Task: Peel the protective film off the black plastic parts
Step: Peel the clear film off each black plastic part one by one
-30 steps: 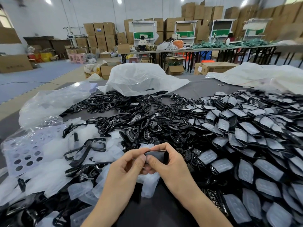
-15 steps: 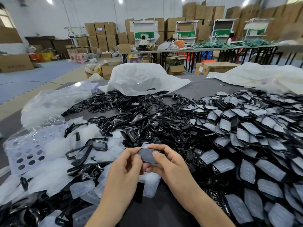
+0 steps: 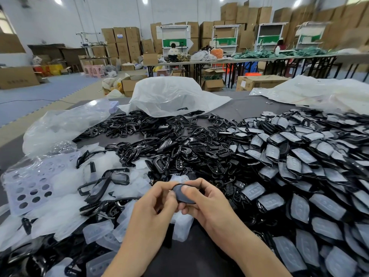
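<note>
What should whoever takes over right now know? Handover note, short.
Left hand: pinches the left edge of the held black part.
Right hand: grips the same part, thumb on its greyish face; the film looks not yet off.
Left to do: a big pile of filmed parts on the right of the table.
Done: bare black parts heaped in the middle; peeled films lie loose at near left.
Next: probably finish this one, then work through the right pile.
</note>
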Motion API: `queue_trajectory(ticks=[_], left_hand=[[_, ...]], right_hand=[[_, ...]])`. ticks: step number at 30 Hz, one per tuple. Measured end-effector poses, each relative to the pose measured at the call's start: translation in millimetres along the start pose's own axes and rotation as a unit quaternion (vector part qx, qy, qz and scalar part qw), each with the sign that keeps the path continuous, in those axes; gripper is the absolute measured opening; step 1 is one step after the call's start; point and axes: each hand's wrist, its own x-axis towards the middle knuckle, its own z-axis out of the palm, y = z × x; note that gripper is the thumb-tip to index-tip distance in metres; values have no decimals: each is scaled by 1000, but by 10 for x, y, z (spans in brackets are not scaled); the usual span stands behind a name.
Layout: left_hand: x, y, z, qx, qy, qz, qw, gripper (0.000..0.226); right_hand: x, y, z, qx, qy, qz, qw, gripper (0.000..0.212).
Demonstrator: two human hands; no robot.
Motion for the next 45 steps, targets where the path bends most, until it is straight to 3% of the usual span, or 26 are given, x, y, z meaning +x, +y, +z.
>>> queue_trajectory(ticks=[3,10,16,19,23,30,33,37,45], left_hand=[[-18,-13,-1,15,-14,18,1000,37],[-44,-59,-19,129,-34,93,987,35],[-69,-13,-23,163,-13,134,977,29],[-86,28,-41,198,-9,156,968,26],[-113,69,-32,291,-66,205,932,27],[-197,99,141,291,-164,255,907,29],[-203,116,127,222,-99,236,941,28],[-174,71,64,157,6,150,976,23],[-74,97,78,-2,18,-21,1000,21]], right_hand=[[0,5,-14,-30,-6,-4,1000,17],[-46,-26,-62,-126,-18,-24,992,13],[-57,-46,2,-104,-14,-31,994,10],[-38,-61,-8,-80,29,-29,996,26],[-15,-54,-27,-59,73,-37,995,30],[-13,-93,-37,-57,93,-7,994,23],[-13,-104,-33,-30,85,-8,996,22],[-28,-95,-33,-31,67,-13,997,29],[-68,-38,34,-33,-10,-11,999,11]])
